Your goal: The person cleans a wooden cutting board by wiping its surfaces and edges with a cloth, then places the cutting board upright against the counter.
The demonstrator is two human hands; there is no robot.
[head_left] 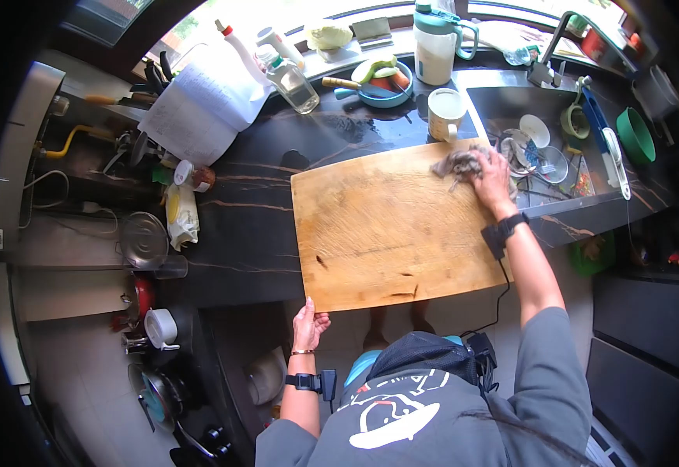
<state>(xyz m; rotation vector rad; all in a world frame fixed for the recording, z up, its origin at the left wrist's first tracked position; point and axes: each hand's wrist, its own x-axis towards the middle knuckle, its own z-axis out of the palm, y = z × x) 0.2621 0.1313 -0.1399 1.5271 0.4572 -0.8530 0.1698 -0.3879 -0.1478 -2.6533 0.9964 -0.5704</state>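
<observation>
A large wooden cutting board (394, 226) lies over the dark counter, its near edge jutting out past the counter toward me. My left hand (309, 323) grips the board's near left corner, fingers closed on it. At the far right corner, my right hand (493, 179) is closed on a crumpled, greyish cloth (461, 163) pressed against the board's surface. Scratches and a few dark marks show on the wood. Just beyond that corner stands a pale mug (446, 117).
To the right is a sink (542, 204) with several dishes. Behind the board stand a blue bowl (390, 95) of cut produce with a knife, a teal-lidded jug (434, 50) and a clear bottle (293, 82). Papers (203, 97) and a jar (194, 176) are at left.
</observation>
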